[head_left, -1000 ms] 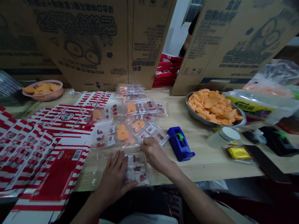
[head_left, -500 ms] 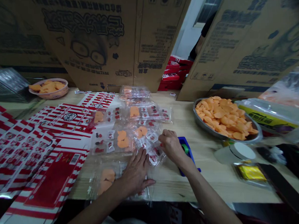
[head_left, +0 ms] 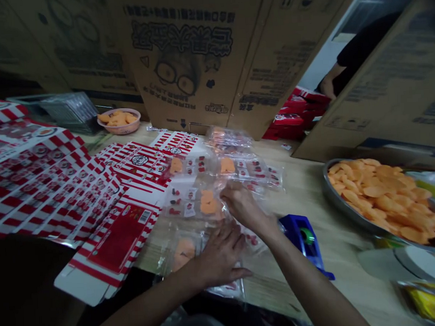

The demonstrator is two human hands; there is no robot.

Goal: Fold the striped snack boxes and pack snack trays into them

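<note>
My left hand (head_left: pixel 219 256) lies flat, fingers spread on a clear packet (head_left: pixel 184 252) | my right fingers (head_left: pixel 231 197) curl over packets (head_left: pixel 252 173), grip unclear | striped cartons (head_left: pixel 112 241) lie flat | orange chips (head_left: pixel 383 193) heap a steel tray (head_left: pixel 330 191)

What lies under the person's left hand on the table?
A clear plastic packet lies under the left hand, with a flat orange piece showing through it beside the hand. The part directly beneath the palm is covered, so what it holds there cannot be seen.
</note>
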